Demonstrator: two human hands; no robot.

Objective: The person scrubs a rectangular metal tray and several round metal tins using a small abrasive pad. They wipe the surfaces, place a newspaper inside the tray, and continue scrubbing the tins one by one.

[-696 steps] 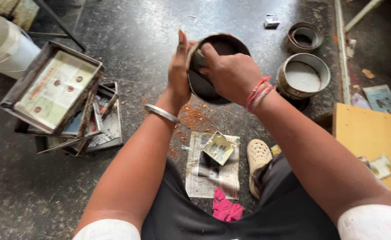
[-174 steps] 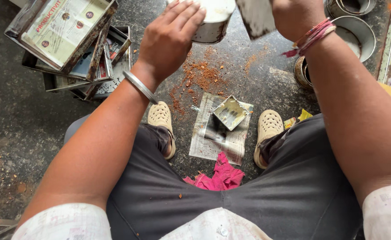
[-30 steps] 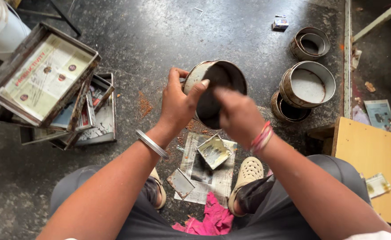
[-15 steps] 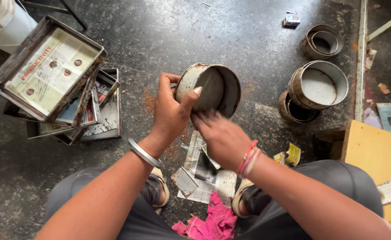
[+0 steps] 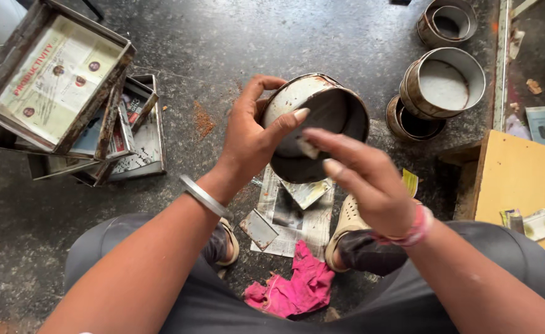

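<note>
My left hand [image 5: 250, 133] grips a round, rusty metal tin [image 5: 322, 117] by its rim, thumb over the edge, and holds it tilted above the floor with its dark mouth turned toward me. My right hand [image 5: 362, 179] is just in front of the tin's mouth. Its fingers stretch toward the inside and pinch what looks like a small pale piece [image 5: 307, 148]; I cannot tell what the piece is. A metal bangle sits on my left wrist and pink threads on my right wrist.
Stacked rectangular metal trays [image 5: 62, 105] lie at the left. Round tins [image 5: 442, 80] stand at the upper right, next to a yellow board [image 5: 520, 185]. A newspaper sheet [image 5: 294, 226] with small metal pieces and a pink cloth [image 5: 297, 287] lie between my feet.
My right hand dropped from the tin toward the newspaper, then rose back to the tin's mouth. My left hand kept hold of the tin and tilted it.
</note>
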